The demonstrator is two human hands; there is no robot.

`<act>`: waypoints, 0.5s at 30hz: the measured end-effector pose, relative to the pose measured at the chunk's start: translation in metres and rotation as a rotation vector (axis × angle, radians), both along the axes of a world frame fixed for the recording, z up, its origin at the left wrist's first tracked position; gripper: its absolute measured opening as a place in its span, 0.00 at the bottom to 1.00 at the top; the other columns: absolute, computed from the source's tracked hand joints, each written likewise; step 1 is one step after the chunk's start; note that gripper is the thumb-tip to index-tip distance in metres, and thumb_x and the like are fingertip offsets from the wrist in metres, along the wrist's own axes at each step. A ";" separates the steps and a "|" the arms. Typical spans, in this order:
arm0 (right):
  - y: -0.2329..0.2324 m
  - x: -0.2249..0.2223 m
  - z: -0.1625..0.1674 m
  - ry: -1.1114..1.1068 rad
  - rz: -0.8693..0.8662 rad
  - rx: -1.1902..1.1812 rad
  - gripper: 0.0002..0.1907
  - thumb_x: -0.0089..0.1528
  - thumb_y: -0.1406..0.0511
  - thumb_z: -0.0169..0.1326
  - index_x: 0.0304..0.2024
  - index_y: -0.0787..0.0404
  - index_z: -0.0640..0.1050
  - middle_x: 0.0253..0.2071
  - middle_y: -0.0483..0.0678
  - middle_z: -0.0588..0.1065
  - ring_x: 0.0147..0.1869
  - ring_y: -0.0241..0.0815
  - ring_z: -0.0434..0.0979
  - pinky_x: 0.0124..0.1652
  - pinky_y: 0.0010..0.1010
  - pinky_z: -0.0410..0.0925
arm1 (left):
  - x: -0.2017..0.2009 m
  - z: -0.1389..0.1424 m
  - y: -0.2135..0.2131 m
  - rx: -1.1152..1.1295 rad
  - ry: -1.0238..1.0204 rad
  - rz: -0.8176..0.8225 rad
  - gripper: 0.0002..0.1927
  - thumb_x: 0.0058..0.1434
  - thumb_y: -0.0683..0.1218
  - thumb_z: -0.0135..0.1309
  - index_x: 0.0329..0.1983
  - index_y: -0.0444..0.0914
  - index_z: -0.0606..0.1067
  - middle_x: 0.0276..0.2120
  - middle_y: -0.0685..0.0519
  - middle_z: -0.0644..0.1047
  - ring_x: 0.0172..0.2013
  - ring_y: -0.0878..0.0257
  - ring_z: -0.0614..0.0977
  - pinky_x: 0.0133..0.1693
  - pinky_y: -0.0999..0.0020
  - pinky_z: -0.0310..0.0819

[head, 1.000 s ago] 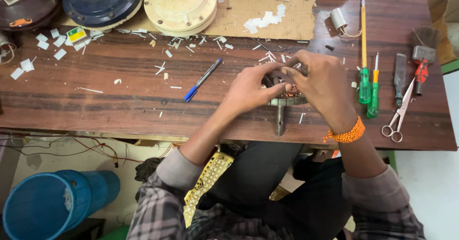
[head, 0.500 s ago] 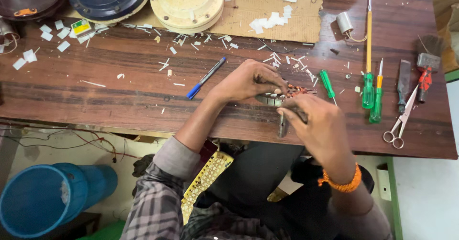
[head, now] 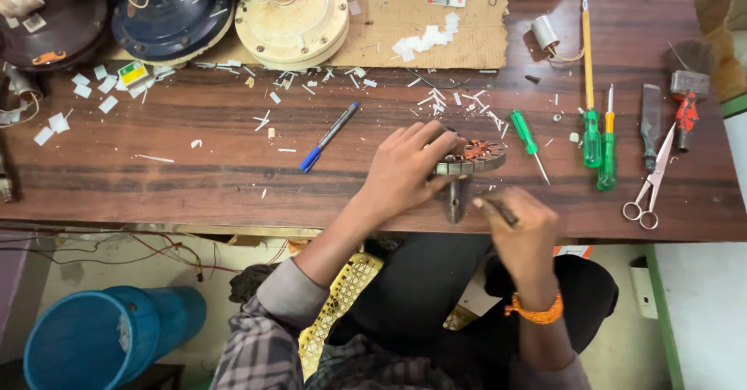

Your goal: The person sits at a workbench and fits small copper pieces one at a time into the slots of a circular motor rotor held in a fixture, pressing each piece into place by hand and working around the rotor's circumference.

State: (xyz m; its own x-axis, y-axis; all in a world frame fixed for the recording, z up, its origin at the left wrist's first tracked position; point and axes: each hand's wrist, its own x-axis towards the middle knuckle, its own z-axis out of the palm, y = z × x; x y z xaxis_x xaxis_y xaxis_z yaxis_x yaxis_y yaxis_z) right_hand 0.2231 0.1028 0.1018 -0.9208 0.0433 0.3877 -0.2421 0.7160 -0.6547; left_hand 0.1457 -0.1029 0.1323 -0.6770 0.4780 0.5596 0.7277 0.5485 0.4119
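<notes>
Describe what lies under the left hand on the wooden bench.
The left hand covers one side of a round wound stator; copper coils and a shaft pointing toward the person show. The part beneath the palm is hidden.

Repair workshop, ceiling-fan motors by the look of it. Worn wooden counter (head: 194,180); fan motor housings (head: 292,17) with loose wires along its far edge, cardboard sheet (head: 397,17) beside them. Hand tools along the right edge: screwdrivers (head: 591,125), chisel (head: 650,122), hammer (head: 686,102), scissors (head: 650,184). Insulation-paper scraps (head: 424,40) litter the top. Wound stator (head: 471,157) at the near edge. Loose wiring (head: 156,250) underneath, blue bin (head: 101,343) on the floor.
</notes>
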 end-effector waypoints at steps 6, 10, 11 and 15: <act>0.020 -0.002 0.035 -0.032 0.048 -0.138 0.07 0.60 0.72 0.64 0.41 0.66 0.81 0.35 0.50 0.79 0.32 0.40 0.78 0.34 0.29 0.69 | 0.000 -0.017 -0.002 0.014 0.148 -0.008 0.20 0.58 0.45 0.64 0.53 0.41 0.74 0.46 0.53 0.75 0.45 0.56 0.78 0.46 0.59 0.69; 0.007 -0.014 0.053 0.086 0.167 -0.096 0.07 0.62 0.72 0.63 0.43 0.65 0.80 0.38 0.50 0.80 0.39 0.41 0.82 0.39 0.29 0.72 | 0.003 -0.016 -0.002 0.055 0.111 -0.014 0.18 0.58 0.46 0.63 0.52 0.41 0.75 0.44 0.53 0.75 0.45 0.56 0.78 0.46 0.60 0.69; 0.004 -0.019 0.056 0.114 0.183 -0.069 0.07 0.62 0.72 0.63 0.43 0.65 0.79 0.39 0.50 0.80 0.40 0.42 0.82 0.40 0.30 0.73 | 0.004 -0.016 -0.002 0.060 0.119 -0.015 0.19 0.58 0.45 0.63 0.52 0.40 0.75 0.45 0.52 0.75 0.45 0.55 0.78 0.46 0.60 0.69; -0.003 -0.041 0.064 0.134 0.214 -0.005 0.07 0.62 0.70 0.64 0.42 0.65 0.81 0.38 0.51 0.80 0.38 0.45 0.81 0.38 0.32 0.72 | 0.007 -0.017 -0.004 0.065 0.124 0.001 0.20 0.59 0.45 0.63 0.54 0.39 0.75 0.47 0.52 0.76 0.46 0.54 0.78 0.47 0.60 0.70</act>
